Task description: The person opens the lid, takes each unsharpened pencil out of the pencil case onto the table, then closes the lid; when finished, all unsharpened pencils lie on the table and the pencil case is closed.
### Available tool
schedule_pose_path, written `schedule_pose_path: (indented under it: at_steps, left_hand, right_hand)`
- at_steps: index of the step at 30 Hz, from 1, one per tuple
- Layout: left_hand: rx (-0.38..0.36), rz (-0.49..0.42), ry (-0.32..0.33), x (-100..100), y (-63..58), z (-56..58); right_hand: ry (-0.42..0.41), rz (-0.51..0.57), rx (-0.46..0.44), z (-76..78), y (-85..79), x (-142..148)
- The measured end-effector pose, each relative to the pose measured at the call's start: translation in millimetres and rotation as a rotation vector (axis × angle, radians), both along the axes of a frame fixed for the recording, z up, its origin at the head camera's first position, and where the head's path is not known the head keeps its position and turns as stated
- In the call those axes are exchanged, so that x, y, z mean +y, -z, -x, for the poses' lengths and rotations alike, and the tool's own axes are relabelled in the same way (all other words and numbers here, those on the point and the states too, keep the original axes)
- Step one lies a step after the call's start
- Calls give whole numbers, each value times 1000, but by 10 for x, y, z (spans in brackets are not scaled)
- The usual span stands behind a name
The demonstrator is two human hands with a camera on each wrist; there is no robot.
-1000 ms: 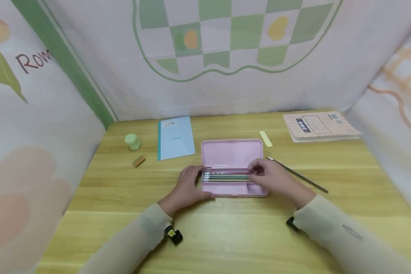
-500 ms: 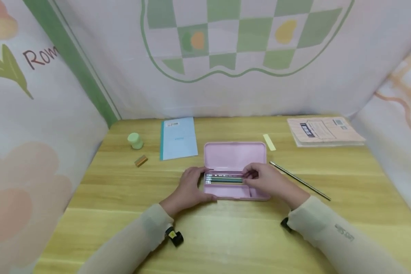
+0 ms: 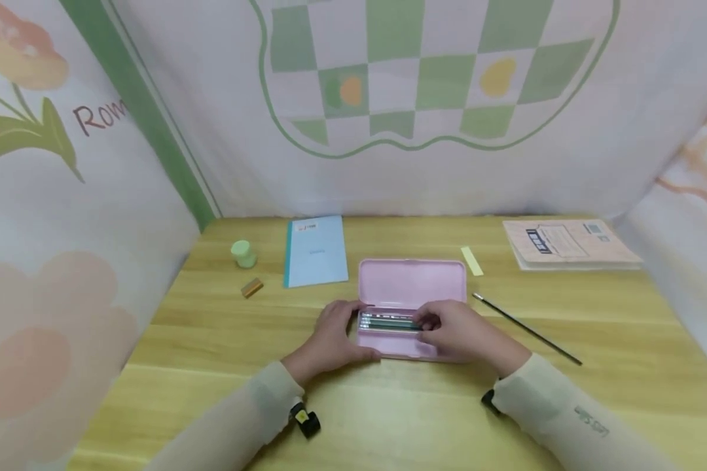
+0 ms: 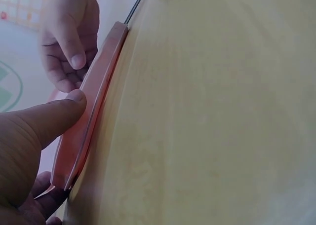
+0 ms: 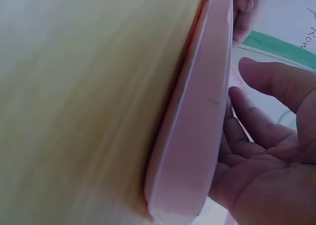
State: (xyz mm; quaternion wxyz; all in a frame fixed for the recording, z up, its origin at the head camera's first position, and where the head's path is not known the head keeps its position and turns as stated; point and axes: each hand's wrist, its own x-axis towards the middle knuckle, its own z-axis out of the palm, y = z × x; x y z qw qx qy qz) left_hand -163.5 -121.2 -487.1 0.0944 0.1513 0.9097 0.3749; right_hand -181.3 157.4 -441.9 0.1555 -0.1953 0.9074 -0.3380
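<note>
A pink pencil case (image 3: 412,281) lies with its lid raised on the wooden table. Several pencils (image 3: 389,323) with silvery ends lie side by side inside it. My left hand (image 3: 336,337) grips the case's left end, thumb along the front wall and fingers at the far corner. My right hand (image 3: 453,330) reaches over the case, its bent fingers down at the pencils and hiding their right ends. In the right wrist view the thumb (image 5: 269,77) stands apart from the fingers, with nothing visible between. One dark pencil (image 3: 527,329) lies outside, right of the case.
A light blue notebook (image 3: 316,252) lies behind on the left, near a green round container (image 3: 244,254) and a small orange-brown block (image 3: 252,288). A pale yellow strip (image 3: 472,261) and a pinkish book (image 3: 571,245) lie at the back right. Printed cloth walls surround the table.
My right hand has shifted left along the pencils, covering more of them. My left hand keeps its grip on the pencil case. The head view has tilted slightly, so everything sits lower.
</note>
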Motion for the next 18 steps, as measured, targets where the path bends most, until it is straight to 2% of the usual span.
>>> schedule_pose_path:
  at_steps: [8,18]
  left_hand:
    - [-2,0,2,-10,10,-26]
    - [7,4,-13,4,3,-15]
  right_hand:
    - [-3,-34,-40,20,5,-75]
    - [-3,-61,-8,72,-2,-123]
